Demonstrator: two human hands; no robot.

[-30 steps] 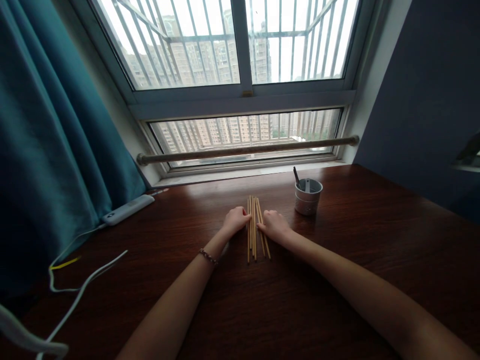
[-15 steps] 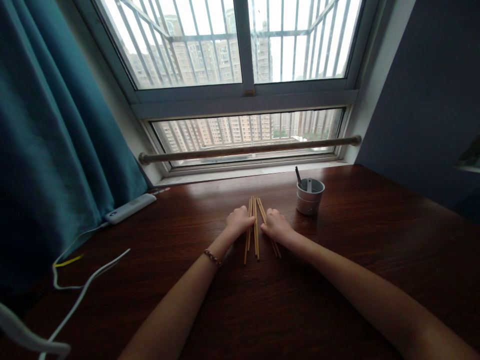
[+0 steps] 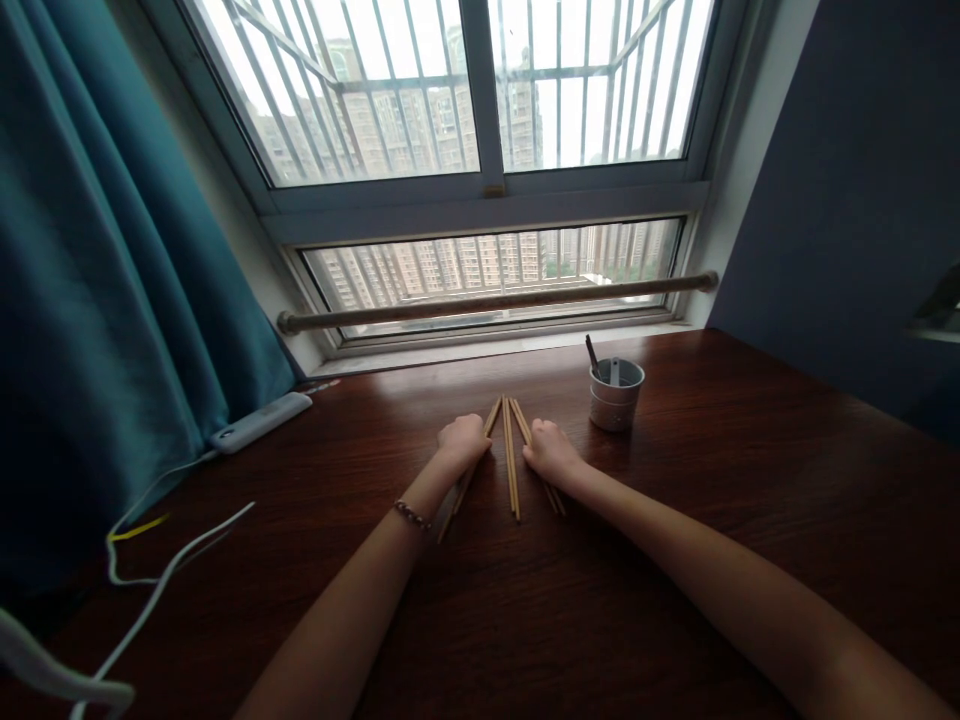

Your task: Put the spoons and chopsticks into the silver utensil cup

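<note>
Three groups of thin light-wood chopsticks fan out on the brown table, their far ends close together. My left hand (image 3: 461, 442) is closed around the left chopsticks (image 3: 493, 416), which slant toward me and to the left. Around the right chopsticks (image 3: 520, 413) my right hand (image 3: 551, 452) is closed too, and these slant the other way. Between my hands lie the middle chopsticks (image 3: 511, 462), nearly straight and touched by neither hand. My fingers cover the middle stretch of both outer groups.
A grey metal cup (image 3: 616, 396) with a dark stick and a pale utensil in it stands right of my right hand. A white power strip (image 3: 262, 420) lies by the teal curtain (image 3: 150, 250). White cables (image 3: 161, 590) cross the table's left side. Behind is a barred window.
My left hand has moved left with its chopsticks, swinging their near ends outward and widening the gap from the middle ones. My right hand has barely moved.
</note>
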